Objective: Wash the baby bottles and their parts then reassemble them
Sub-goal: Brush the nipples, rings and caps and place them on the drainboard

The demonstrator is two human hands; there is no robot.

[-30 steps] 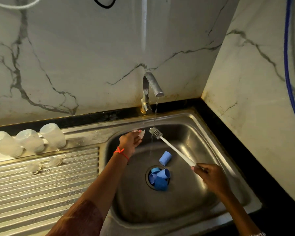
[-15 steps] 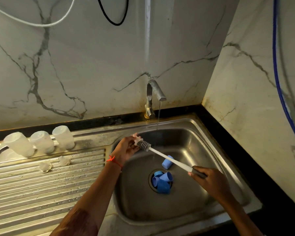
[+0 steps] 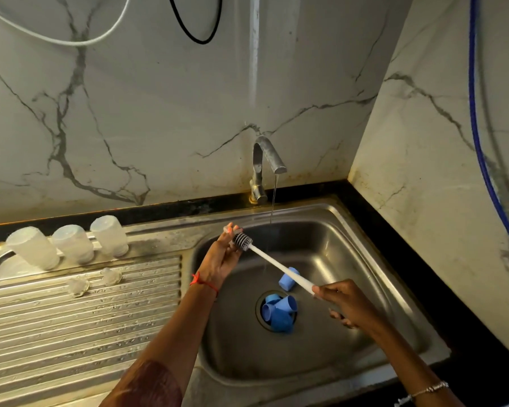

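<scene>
**Washing stage.** Three bottles (image 3: 71,245) and two teats (image 3: 78,286) are being drained on the drainboard (image 3: 71,333) while blue caps (image 3: 278,314) are being left in the sink (image 3: 379,259), so washing is judged half done, reassembly unstarted. A third teat (image 3: 228,229) is being pinched in the left hand (image 3: 218,259) over the sink and scrubbed with the brush (image 3: 242,241), gripped by its handle in the right hand (image 3: 344,301). The brush head, under the tap (image 3: 266,160) a second ago, is now being pressed to the teat.
</scene>
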